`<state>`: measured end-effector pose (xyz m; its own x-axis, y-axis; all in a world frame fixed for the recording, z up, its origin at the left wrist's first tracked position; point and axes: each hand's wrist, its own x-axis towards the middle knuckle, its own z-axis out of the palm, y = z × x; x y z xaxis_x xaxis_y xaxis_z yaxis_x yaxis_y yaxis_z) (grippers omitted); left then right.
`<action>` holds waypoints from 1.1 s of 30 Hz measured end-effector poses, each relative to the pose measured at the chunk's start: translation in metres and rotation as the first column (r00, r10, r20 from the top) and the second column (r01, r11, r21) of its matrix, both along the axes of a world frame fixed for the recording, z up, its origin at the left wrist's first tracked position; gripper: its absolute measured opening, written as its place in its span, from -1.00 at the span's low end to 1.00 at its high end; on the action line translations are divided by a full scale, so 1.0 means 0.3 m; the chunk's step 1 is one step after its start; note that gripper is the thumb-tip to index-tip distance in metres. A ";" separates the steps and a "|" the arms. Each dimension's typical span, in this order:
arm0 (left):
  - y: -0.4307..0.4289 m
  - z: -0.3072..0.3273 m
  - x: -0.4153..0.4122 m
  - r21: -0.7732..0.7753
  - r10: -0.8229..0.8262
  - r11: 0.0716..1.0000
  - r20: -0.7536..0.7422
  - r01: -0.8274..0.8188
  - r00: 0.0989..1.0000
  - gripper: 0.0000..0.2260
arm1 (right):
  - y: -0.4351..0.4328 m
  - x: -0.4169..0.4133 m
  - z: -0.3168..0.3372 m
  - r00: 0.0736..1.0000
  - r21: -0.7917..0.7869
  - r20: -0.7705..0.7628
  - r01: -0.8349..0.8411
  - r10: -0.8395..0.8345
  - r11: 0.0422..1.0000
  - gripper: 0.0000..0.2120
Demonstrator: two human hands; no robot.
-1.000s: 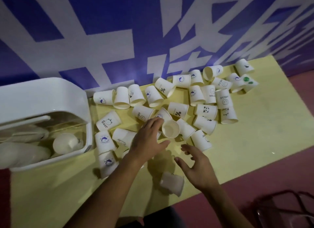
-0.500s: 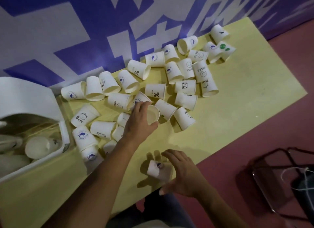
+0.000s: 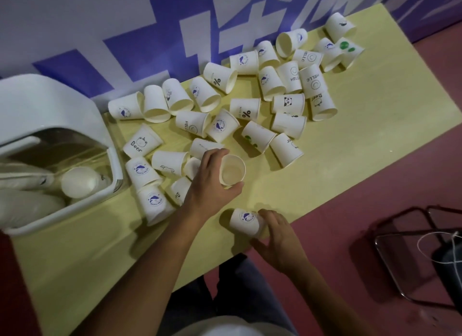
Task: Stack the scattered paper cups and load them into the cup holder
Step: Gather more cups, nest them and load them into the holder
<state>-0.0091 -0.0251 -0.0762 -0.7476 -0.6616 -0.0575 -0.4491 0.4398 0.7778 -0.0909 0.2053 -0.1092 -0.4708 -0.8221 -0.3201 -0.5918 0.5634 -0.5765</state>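
We see our left hand [image 3: 209, 183] gripping a paper cup [image 3: 232, 170], fingers curled over its far side and thumb on its near side. Its open mouth is turned up towards us, and it sits near the middle of the table [image 3: 362, 155], just at the near fringe of the pile. Our right hand [image 3: 281, 238] is at the near edge of the table, holding a second cup [image 3: 246, 222] that lies on its side. The fingers are bent over its wide end and the thumb is spread below it. The two cups are close but apart.

The scattered cups [image 3: 246, 109] lie mostly on their sides, many touching, in a band from the far right corner along the far edge to the left end. Some carry printed marks: a panda, "HELLO", "Bear", a percent sign, blue whales.

At the left end stands the white cup holder [image 3: 50, 105], and through its clear front we see a row of nested cups [image 3: 80, 182] lying inside. A blue and white wall [image 3: 150, 23] runs behind the table, and a metal chair [image 3: 410, 258] stands on the reddish floor to the right.
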 end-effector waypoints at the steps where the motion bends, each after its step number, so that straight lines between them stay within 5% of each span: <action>1: -0.001 0.007 0.022 -0.002 0.000 1.000 0.002 0.000 1.000 -0.29 | -0.009 0.010 0.012 0.999 -0.022 0.026 0.027 -0.026 0.999 -0.34; 14: -0.115 0.242 0.422 0.107 0.147 0.986 -0.199 -0.127 0.969 -0.34 | -0.305 0.212 0.324 0.996 -0.292 0.024 0.084 -0.081 0.953 -0.29; 25: -0.239 0.288 0.960 0.132 0.519 0.855 -0.178 -0.502 0.836 -0.35 | -0.713 0.495 0.432 0.987 -0.412 -0.002 -0.145 0.158 0.900 -0.27; 33: -0.267 0.249 1.086 0.069 0.613 0.786 -0.216 -0.614 0.760 -0.38 | -1.014 0.622 0.356 0.958 -0.405 -0.067 -0.282 0.279 0.870 -0.24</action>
<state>0.3165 -0.1053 -0.0017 -0.1743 -0.9829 0.0599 -0.4460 0.1331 0.8851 0.0957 -0.0989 -0.0024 -0.2017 -0.9768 0.0727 -0.6944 0.0902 -0.7139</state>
